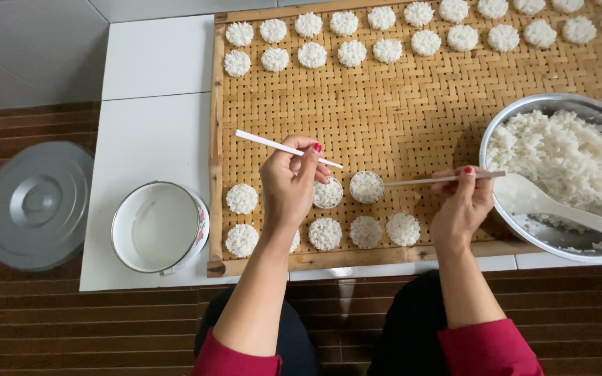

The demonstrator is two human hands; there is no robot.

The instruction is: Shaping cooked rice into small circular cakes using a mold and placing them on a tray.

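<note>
Here both hands' fingers pinch white sticks over rice-filled ring molds (366, 186); a steel bowl (517, 115) holds rice.

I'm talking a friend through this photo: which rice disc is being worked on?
Find the woven tray, then the right hand near the steel bowl. Its stick leads left to the ring mould of rice. Unlike the bare discs below, it has a rim.

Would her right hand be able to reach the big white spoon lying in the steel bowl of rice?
Probably yes: the right hand sits right beside the white spoon, nothing between, though it holds a thin stick.
</note>
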